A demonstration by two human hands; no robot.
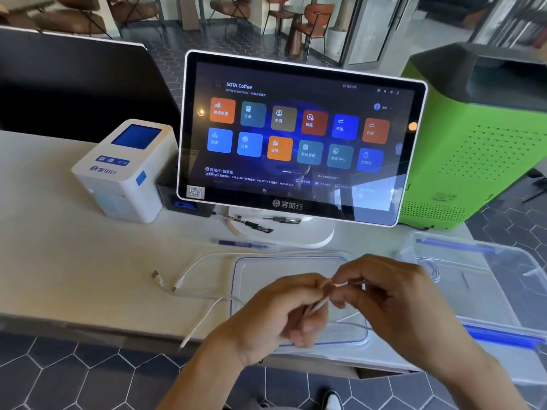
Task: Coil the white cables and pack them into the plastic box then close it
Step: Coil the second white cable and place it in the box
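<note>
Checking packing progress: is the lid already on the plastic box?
No. The clear lid lies flat on the counter under the hands, while the plastic box sits open to its right.

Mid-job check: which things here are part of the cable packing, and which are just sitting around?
Job: white cables, plastic box, its lid, left hand, right hand.

Lying about: touchscreen terminal, label printer, blue pen, green machine.

The plastic box (488,291) runs off the right edge; the hands' (340,297) blurred fingers hide the white cable's (318,304) pinched part; small screen text is illegible
</note>
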